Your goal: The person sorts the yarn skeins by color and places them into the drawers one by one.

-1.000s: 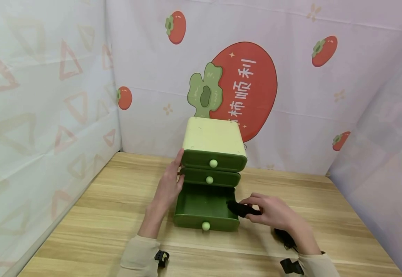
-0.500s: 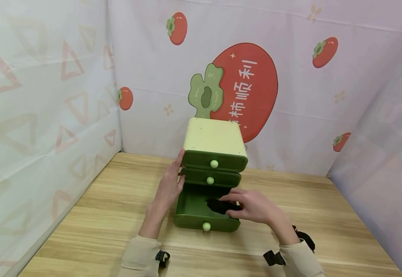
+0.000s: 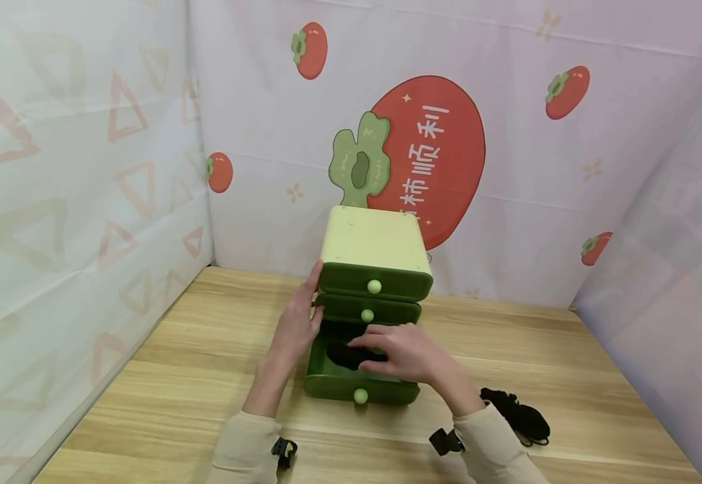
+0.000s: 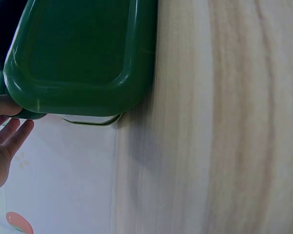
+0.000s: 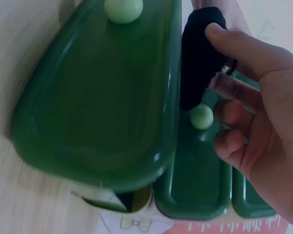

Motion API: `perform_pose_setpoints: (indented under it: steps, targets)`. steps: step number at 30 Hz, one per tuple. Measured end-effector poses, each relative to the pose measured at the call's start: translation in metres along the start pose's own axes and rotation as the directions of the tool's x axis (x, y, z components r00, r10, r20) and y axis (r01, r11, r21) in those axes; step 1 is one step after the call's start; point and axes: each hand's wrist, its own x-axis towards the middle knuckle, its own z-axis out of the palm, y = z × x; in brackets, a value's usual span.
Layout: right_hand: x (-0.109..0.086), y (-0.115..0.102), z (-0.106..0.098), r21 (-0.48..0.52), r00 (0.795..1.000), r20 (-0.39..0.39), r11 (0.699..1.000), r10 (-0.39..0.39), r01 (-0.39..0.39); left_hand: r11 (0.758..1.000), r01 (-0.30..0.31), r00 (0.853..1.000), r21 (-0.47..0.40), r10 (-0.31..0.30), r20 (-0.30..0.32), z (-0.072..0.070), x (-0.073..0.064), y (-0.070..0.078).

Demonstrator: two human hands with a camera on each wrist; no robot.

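A small drawer cabinet (image 3: 375, 235) with a cream top and green drawers stands on the table. Its bottom drawer (image 3: 333, 386) is pulled out. Inside that drawer's space, my right hand (image 3: 405, 351) pinches a black knitted bundle (image 3: 343, 355) between thumb and fingers. The right wrist view shows the bundle (image 5: 200, 53) above the drawer's front edge, with a thin black loop at its end. My left hand (image 3: 295, 319) rests against the cabinet's left side, fingers fairly straight, thumb near the middle drawer (image 3: 390, 310). Most of the drawer's floor is hidden behind my right hand.
A second black bundle (image 3: 523, 418) with loose loops lies on the wooden table (image 3: 175, 390) to the right, beside my right forearm. Behind the cabinet hangs a printed cloth (image 3: 254, 222), and another cloth (image 3: 72, 202) borders the left side.
My right hand has moved left with the black bundle, from the drawer's right edge into the drawer's space. The second bundle on the table has come into fuller view. My left hand stays put.
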Motion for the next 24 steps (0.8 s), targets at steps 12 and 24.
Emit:
perform_pose_setpoints:
  steps: [12, 24]
  targets:
    - [0.023, -0.016, 0.018, -0.027, 0.971, 0.120, 0.979, 0.206, -0.204, 1.000, -0.016, 1.000, 0.006, 0.016, -0.005, -0.001, 0.000, 0.000]
    - [0.034, -0.022, 0.027, 0.022, 0.932, 0.126, 0.939, 0.339, -0.344, 1.000, 0.002, 1.000, 0.003, -0.002, 0.013, -0.001, 0.000, 0.000]
